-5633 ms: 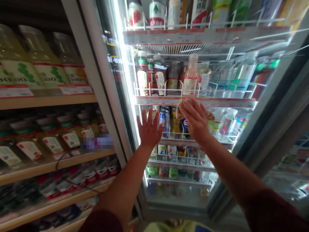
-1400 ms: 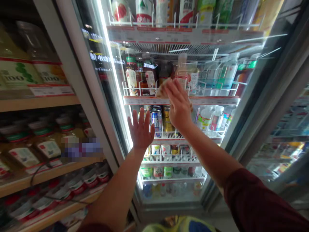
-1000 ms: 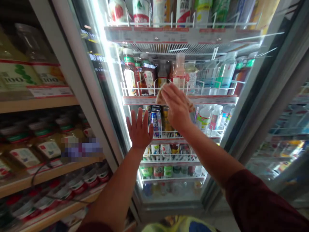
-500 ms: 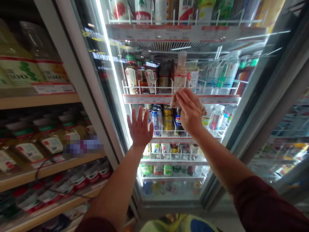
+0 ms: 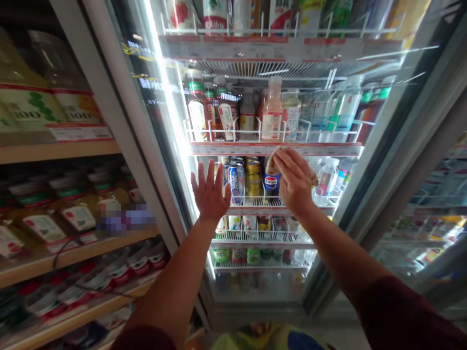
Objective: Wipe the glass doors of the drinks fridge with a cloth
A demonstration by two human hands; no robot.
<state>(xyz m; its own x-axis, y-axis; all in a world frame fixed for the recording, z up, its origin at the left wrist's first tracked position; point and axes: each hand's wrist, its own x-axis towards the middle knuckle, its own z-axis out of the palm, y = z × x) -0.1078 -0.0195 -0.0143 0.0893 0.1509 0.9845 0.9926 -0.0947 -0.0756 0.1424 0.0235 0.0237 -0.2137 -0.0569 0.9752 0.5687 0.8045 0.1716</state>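
Note:
My left hand lies flat with fingers spread against the glass door of a lit drinks fridge. Up and to the right, my right hand grips a crumpled beige cloth and presses it to the same glass. Part of the cloth sticks out past the far side of that hand; the rest is hidden under the palm. Behind the glass, between the hands, stand a blue and silver can, a gold can and a blue Pepsi can.
Open wooden shelves with juice bottles run along the left. A dark cable hangs before them. Wire racks inside the fridge carry bottles. Another glass-fronted fridge stands at right. Yellow-green patterned fabric shows at the bottom.
My right hand has slid down and slightly right across the glass with the cloth, uncovering more of the Pepsi can and the bottle above. The left hand has stayed in place.

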